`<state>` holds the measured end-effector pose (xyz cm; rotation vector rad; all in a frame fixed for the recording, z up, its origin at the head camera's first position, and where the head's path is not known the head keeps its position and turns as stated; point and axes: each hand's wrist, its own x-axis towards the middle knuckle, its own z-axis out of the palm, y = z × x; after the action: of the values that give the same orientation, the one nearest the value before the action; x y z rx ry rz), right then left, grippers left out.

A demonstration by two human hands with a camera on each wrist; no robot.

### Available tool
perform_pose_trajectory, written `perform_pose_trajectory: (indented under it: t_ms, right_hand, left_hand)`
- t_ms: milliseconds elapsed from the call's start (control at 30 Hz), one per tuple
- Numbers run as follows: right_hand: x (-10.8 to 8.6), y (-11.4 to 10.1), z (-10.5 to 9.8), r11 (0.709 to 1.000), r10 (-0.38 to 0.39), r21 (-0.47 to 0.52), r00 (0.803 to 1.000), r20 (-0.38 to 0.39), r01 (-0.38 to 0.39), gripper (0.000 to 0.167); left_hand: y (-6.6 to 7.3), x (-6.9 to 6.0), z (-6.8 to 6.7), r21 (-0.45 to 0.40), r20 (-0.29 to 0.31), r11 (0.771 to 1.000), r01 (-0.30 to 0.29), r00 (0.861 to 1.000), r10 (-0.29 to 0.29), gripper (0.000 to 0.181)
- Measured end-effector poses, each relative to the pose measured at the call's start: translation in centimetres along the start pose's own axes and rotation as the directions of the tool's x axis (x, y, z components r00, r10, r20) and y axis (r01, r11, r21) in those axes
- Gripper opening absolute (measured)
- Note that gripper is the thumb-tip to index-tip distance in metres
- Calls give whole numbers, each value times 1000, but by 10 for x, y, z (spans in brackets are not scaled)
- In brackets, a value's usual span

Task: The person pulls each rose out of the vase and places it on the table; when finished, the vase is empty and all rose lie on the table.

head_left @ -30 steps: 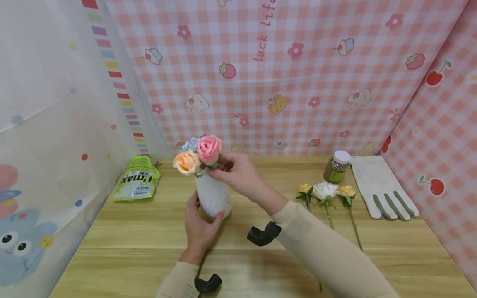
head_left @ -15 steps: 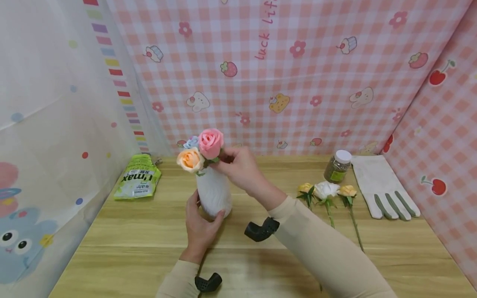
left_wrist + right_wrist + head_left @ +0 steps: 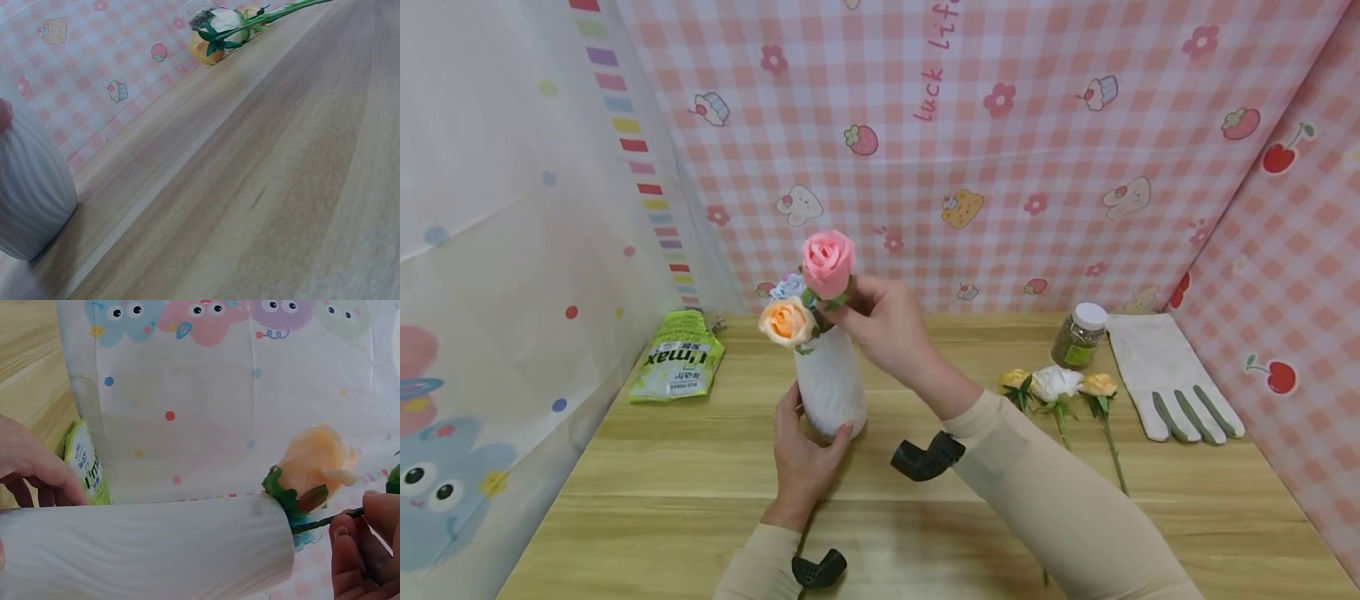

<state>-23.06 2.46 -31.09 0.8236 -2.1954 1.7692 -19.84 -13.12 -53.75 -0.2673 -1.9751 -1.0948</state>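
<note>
A white ridged vase [image 3: 831, 387] stands on the wooden table, its lower part held by my left hand [image 3: 805, 458] with fingers and thumb around it. Above the rim my right hand [image 3: 891, 329] pinches the green stem [image 3: 325, 522] of a pink rose [image 3: 828, 260]; the right wrist view shows that stem running into the vase mouth. A peach rose [image 3: 787, 322] leans over the rim on the left, and a blue flower [image 3: 788, 287] sits behind it. In the left wrist view only the vase's side [image 3: 31, 181] and a fingertip show.
To the right lie a yellow rose [image 3: 1015, 380], a white rose [image 3: 1056, 382] and another yellow rose [image 3: 1099, 385], stems toward me. Behind them stand a lidded jar [image 3: 1077, 337] and a white glove [image 3: 1172, 375]. A green packet [image 3: 677, 358] lies at the left.
My right hand has risen a little, and the pink rose has come up with it, higher above the peach rose. The left hand and the vase have stayed in place.
</note>
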Motion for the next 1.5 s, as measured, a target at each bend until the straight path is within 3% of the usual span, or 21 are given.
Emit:
perform_pose_trajectory:
  t_ms: [400, 567, 867, 1100, 1200, 1367, 1500]
  right_hand:
    - [-6, -15, -8, 994, -66, 76, 990, -122, 75, 18]
    - [-10, -16, -15, 993, -112, 25, 980, -163, 117, 16]
    - [-6, -17, -16, 986, -164, 17, 978, -132, 168, 19]
    - [-5, -18, -24, 971, -222, 40, 945, -238, 238, 15]
    - [-7, -20, -31, 967, -208, 85, 933, -294, 242, 15]
    - [-11, -25, -43, 932, -180, 238, 918, -354, 274, 13]
    - [-15, -26, -58, 868, -208, 351, 899, -386, 352, 30]
  left_hand:
    - [0, 0, 0, -7, -16, 1000, -12, 1000, 12, 89]
    - [0, 1, 0, -18, -17, 1000, -18, 1000, 17, 88]
    - [2, 2, 0, -24, -13, 1000, -11, 1000, 11, 88]
    - [3, 2, -1, -24, -8, 1000, -9, 1000, 9, 89]
    - [3, 2, -1, -18, -10, 1000, -11, 1000, 10, 89]
    - [2, 1, -1, -16, -12, 1000, -8, 1000, 7, 89]
    - [0, 1, 0, -12, -6, 1000, -2, 1000, 2, 89]
